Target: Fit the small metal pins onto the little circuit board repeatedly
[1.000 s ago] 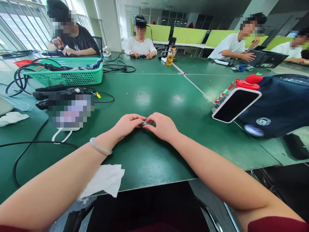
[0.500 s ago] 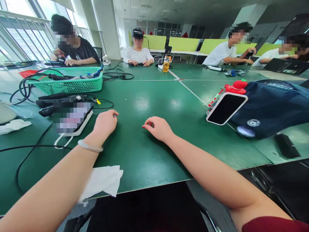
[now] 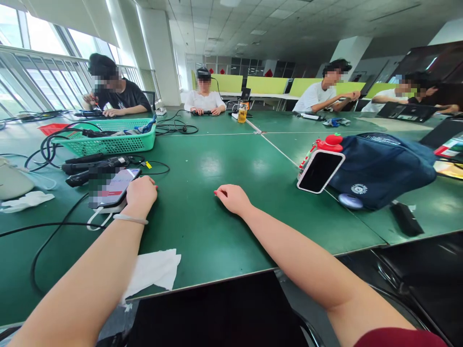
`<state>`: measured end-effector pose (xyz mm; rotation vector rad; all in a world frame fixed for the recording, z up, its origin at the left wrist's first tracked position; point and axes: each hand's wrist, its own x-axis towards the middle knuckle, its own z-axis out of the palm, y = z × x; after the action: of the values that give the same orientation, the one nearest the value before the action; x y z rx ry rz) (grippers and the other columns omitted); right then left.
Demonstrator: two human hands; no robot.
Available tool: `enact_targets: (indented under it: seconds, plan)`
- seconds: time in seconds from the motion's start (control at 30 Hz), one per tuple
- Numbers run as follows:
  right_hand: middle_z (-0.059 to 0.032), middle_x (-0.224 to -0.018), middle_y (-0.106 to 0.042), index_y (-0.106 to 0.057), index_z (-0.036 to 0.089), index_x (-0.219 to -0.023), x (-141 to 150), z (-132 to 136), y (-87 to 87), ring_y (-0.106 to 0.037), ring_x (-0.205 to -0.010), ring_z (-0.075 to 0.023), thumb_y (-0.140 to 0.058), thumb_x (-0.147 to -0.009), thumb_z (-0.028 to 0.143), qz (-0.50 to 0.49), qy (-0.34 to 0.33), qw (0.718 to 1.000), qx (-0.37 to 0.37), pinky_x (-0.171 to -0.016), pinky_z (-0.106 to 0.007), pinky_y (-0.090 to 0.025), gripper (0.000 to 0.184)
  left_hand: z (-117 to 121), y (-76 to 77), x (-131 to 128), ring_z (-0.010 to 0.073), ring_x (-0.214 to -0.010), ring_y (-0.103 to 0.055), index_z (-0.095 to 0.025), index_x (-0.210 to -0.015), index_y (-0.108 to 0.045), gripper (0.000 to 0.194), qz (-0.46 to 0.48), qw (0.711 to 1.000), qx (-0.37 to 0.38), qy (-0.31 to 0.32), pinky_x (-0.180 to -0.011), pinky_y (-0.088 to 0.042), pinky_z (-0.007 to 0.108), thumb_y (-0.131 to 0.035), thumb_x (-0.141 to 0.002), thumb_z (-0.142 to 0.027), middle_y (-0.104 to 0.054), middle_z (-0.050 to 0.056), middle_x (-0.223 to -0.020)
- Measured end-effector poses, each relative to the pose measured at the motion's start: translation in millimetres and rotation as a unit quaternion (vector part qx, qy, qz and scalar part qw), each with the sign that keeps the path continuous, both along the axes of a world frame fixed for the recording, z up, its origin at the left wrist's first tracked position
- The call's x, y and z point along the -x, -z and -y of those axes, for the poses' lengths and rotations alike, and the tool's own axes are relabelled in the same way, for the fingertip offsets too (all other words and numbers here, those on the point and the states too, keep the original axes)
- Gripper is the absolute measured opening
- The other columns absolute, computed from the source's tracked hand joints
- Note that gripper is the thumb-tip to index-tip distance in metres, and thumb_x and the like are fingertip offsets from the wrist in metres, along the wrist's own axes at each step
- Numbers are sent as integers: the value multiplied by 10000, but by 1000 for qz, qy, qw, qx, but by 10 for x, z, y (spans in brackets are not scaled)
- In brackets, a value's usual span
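Note:
My left hand (image 3: 142,193) is closed, its fingers curled, just beside a smartphone (image 3: 122,185) on the left of the table. What it holds, if anything, is hidden. A pale bangle (image 3: 130,219) circles that wrist. My right hand (image 3: 234,198) rests near the middle of the green table (image 3: 202,231), thumb and fingers pressed together. Nothing shows clearly at its fingertips. Under the phone is a white block (image 3: 115,208) with a white loop. A white tissue (image 3: 154,271) lies at the table edge by my left forearm.
Behind the phone are black handheld devices (image 3: 96,164) and a green basket (image 3: 108,141) with cables. To the right, a phone (image 3: 320,171) leans before a navy bag (image 3: 383,168). A bottle (image 3: 242,113) stands farther back. Several people sit around the table.
My hands, together on a small metallic piece one second ago, have parted. The left has moved left to the phone; the right has stayed near the middle. The view has tilted up.

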<state>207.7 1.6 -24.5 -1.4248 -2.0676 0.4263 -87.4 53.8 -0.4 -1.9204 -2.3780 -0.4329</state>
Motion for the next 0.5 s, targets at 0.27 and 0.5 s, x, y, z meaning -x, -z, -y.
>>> enact_targets:
  seconds: [0.27, 0.5]
  plan:
    - [-16, -741, -640, -634, 187, -729, 22, 44, -33, -518, -649, -112, -420, -920, 336, 44, 1, 999, -4, -571, -230, -315, 323, -33, 24, -39, 282, -928, -595, -159, -954, -673, 254, 134, 990, -25, 39, -808, -435, 377, -511, -786, -258, -675, 158, -997]
    - [-14, -723, -634, -650, 184, -754, 16, 21, -39, -511, -644, -112, -446, -907, 383, 33, -8, 999, 3, -584, -232, -319, 324, 80, 66, -392, 178, -773, -599, -187, -1060, -652, 341, 232, 957, 19, 172, -722, -452, 292, -519, -792, -351, -681, 64, -885]
